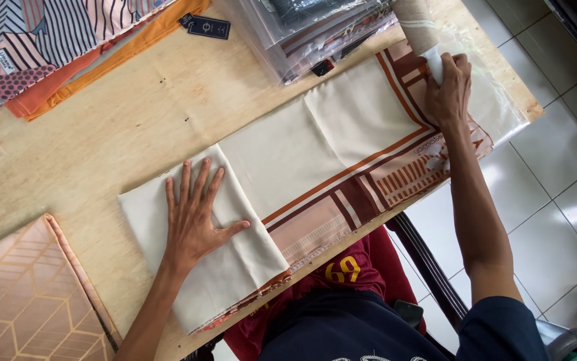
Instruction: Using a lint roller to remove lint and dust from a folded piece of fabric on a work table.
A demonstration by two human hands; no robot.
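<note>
Long cream scarf [315, 144] with rust and brown border stripes lies flat on the wooden table [141, 100]. Its long axis runs diagonally, from the near-left fold to the far-right end. The striped border follows the table's near edge, slightly overhanging it above the person's lap.

Left hand [195, 217] lies palm down on the near folded end of the scarf, fingers spread apart and flat, clamping nothing.

Right hand [447, 87] rests on the scarf's far-right end, fingers curled together around a small white piece [435, 65]; what that piece is, cannot tell. A small pale printed mark [432, 150] sits on the border stripes just nearer than this hand.

Edges: the right end of the scarf lies over a clear plastic sheet [499, 100] that reaches the table's right corner. Tiled floor [556, 200] beyond that corner. Bare wood lies open left of and beyond the scarf's middle.

Near left: a peach cloth with a gold geometric line pattern [14, 294], well apart from the scarf.

Far left: pile of folded striped, dotted and orange fabrics [54, 47]. A dark rectangular tag [208, 27] lies at the pile's right edge.

Far centre: stack of clear plastic packets [315, 30] holding folded cloth, a small dark tag [322, 67] at its near edge, just beside the scarf.
</note>
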